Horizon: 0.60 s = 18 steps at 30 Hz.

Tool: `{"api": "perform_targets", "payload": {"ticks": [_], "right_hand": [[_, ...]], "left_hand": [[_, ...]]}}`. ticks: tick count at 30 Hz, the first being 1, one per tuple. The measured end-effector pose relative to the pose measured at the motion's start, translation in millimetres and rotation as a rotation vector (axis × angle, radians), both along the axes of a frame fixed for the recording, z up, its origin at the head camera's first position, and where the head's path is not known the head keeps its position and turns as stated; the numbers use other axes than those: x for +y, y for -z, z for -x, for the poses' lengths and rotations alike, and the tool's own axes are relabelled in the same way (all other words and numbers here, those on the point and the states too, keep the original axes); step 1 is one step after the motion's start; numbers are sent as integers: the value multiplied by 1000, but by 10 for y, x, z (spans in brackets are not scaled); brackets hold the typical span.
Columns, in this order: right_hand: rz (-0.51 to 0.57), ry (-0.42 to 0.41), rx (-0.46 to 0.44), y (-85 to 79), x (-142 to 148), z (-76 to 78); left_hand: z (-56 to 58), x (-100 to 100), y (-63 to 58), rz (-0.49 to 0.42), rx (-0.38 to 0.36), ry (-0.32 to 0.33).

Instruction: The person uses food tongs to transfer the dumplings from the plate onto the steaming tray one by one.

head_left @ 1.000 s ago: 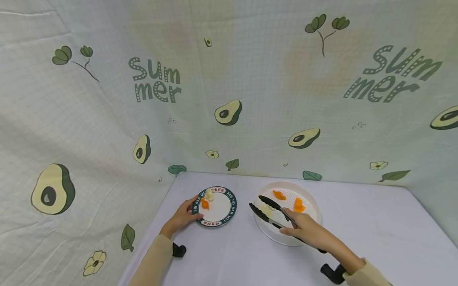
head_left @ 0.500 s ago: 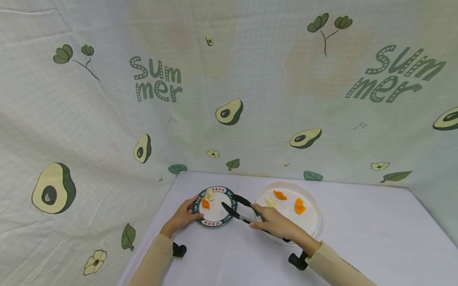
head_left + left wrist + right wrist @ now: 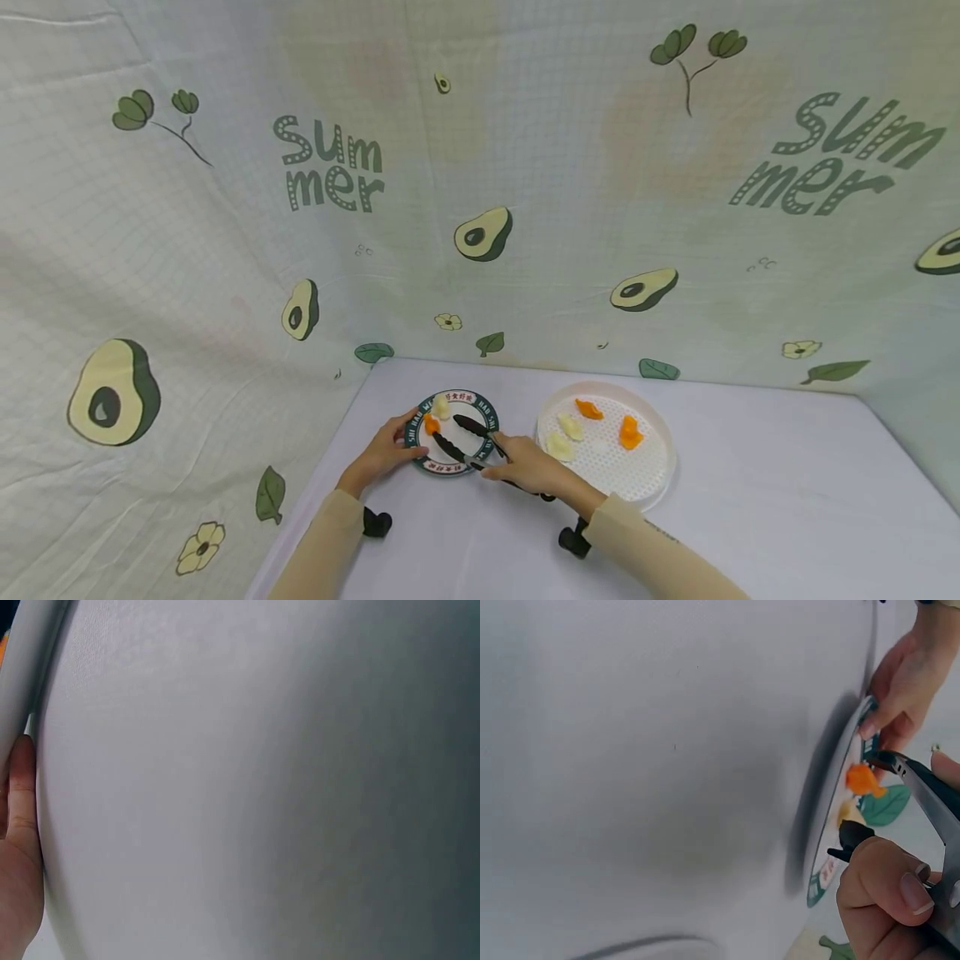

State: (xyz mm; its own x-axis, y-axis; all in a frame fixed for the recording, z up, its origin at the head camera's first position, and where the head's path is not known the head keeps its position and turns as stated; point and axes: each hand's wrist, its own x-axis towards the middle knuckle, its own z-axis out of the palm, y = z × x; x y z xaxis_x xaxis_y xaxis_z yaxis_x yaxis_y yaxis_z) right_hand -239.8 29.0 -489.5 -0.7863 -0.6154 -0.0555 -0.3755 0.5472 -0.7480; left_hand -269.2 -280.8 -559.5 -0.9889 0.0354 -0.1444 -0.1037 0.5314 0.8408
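My left hand holds the near left rim of a round plate with a dark green patterned border. On that plate lie a small orange dumpling-shaped piece and a pale yellow one. My right hand grips black-tipped metal tongs. The tongs' arms are spread over the plate, with nothing seen between them; one tip is close to the orange piece. In the right wrist view, the right thumb and fingers curl round the tongs. The left wrist view shows only part of the left hand.
To the right is a round white perforated tray. Two pale yellow pieces and two orange pieces lie on it. A white-covered table carries everything. Printed cloth hangs behind and at the left.
The right hand has carried the spread tongs leftward from above the white tray to over the green-rimmed plate, uncovering the tray's pale pieces. The left hand keeps its hold on the plate.
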Motion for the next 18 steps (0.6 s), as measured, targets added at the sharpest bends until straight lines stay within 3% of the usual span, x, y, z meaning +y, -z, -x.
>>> {"api": "perform_targets", "payload": {"ticks": [18], "right_hand": [[-9, 11, 12, 100, -299, 41]], "left_hand": [[-8, 4, -22, -23, 24, 24]]}}
